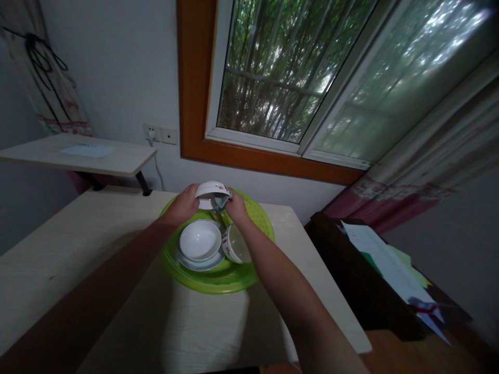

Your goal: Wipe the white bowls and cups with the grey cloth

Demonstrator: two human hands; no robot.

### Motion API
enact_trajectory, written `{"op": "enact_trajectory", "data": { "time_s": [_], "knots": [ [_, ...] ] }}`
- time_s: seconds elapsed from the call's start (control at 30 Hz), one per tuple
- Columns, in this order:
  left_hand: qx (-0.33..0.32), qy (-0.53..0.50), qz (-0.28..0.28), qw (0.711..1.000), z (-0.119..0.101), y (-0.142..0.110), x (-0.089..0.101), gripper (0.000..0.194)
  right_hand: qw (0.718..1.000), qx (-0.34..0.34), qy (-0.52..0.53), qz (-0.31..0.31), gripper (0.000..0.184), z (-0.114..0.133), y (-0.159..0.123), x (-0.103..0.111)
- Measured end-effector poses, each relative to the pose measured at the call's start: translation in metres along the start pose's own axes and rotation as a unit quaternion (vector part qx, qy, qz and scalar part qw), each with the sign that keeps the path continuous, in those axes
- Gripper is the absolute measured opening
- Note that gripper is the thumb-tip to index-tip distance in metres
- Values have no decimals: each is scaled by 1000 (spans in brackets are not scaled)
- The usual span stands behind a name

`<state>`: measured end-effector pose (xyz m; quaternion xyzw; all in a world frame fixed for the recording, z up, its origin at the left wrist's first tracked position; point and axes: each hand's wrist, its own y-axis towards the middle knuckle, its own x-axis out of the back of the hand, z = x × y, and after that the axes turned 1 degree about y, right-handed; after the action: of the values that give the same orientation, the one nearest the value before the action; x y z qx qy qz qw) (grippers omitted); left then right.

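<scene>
Above the far part of a round green basin (210,287), my left hand (185,202) grips the left side of a tilted white bowl (212,188) with small red marks. On the bowl's right side, my right hand (236,204) is closed around a greyish cloth (221,201), pressed against the bowl. Below, inside the basin, a plain white bowl (200,240) sits on a plate (201,266). Beside it, under my right forearm, a patterned bowl (236,244) lies tipped on its side. Yellowish sticks, perhaps chopsticks (220,219), show partly beneath my right hand.
The basin stands on a pale wooden table (202,332). At the left rear is a raised shelf (78,150) on black legs. A dark cabinet (335,259) with papers (384,259) stands right of the table. Wall and window (280,78) rise behind.
</scene>
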<state>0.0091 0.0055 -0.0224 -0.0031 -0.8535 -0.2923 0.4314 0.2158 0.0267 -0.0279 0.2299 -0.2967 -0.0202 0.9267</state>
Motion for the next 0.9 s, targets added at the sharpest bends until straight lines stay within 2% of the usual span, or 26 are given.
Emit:
{"op": "enact_trajectory", "data": {
  "time_s": [0.17, 0.3, 0.4, 0.57, 0.67, 0.8, 0.9],
  "knots": [
    [4, 87, 43, 995, -11, -3, 4, 51, 988, 41, -146, 39, 51, 18, -8, 10],
    [7, 128, 49, 991, -16, -5, 8, 52, 973, 28, -223, 54, 49, 31, -11, 11],
    [-2, 126, 37, 991, -14, -5, 8, 54, 980, 27, -194, 39, 50, 31, -10, 9],
    [4, 77, -19, 997, -3, 0, 2, 49, 998, -8, -68, 3, 43, 9, -2, 2],
    [39, 46, -3, 998, 0, 2, -1, 43, 999, -47, -18, -7, 39, -2, 2, -3],
    [71, 12, 8, 997, 1, 2, 0, 36, 999, -49, -15, -4, 39, -2, 2, -6],
    [60, 10, 5, 998, -2, 1, 3, 33, 999, -22, -46, 9, 43, 4, -1, -3]
  ]
}}
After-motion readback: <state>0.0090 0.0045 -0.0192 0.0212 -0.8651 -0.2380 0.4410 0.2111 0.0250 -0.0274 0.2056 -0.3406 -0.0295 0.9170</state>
